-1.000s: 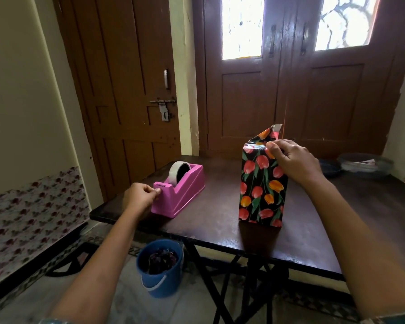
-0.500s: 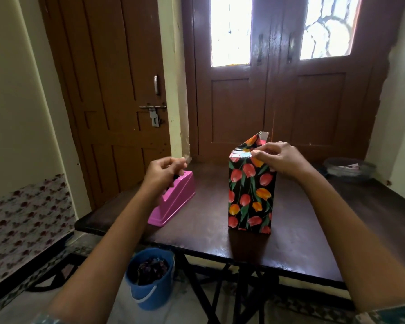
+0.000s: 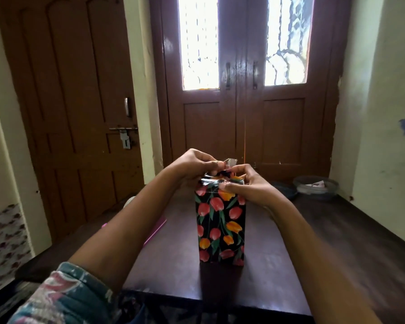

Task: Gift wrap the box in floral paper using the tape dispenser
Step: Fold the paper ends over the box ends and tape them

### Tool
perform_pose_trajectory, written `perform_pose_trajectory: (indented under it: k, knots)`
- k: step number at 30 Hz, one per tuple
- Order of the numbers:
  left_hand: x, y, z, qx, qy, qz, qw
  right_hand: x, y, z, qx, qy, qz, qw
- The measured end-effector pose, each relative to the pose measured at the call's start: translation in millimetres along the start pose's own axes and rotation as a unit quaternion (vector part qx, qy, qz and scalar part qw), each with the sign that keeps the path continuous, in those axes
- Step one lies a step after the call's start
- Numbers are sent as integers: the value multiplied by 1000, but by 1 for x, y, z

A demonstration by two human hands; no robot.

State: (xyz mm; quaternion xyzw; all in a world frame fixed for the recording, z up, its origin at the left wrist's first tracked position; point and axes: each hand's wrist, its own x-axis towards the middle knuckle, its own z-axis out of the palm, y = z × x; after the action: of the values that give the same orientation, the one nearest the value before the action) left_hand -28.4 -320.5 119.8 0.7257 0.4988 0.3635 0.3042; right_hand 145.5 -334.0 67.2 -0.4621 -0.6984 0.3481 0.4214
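The box (image 3: 221, 228) stands upright in the middle of the dark table (image 3: 325, 253), wrapped in black paper with red and orange tulips. Both hands meet at its top. My left hand (image 3: 192, 164) pinches a shiny piece, either tape or the raised paper flap (image 3: 229, 163); which one I cannot tell. My right hand (image 3: 241, 183) grips the top front edge, thumb pressed on the folded paper. The pink tape dispenser (image 3: 156, 231) lies to the left, mostly hidden behind my left forearm.
A shallow dark bowl (image 3: 316, 187) and a dark lid (image 3: 284, 189) sit at the table's far right corner. Wooden doors stand close behind the table. The table's front edge runs just below the box.
My left hand left the tape dispenser and came across to the top of the box, joining the right hand. The view shifted, so the box now sits in the centre.
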Motion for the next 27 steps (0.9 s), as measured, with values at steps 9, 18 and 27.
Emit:
perform_pose_trajectory:
  k: [9,18,27]
  knots:
    - [12,5,2,94,-57,0,994,-3,-2,2,27,7,10,1000]
    - [35,23,3,412,-79,-116,900,-4,1,4,26,17,7,999]
    - [15,-27,0,-28,-178,-193,964,-3,5,8,66,21,35,997]
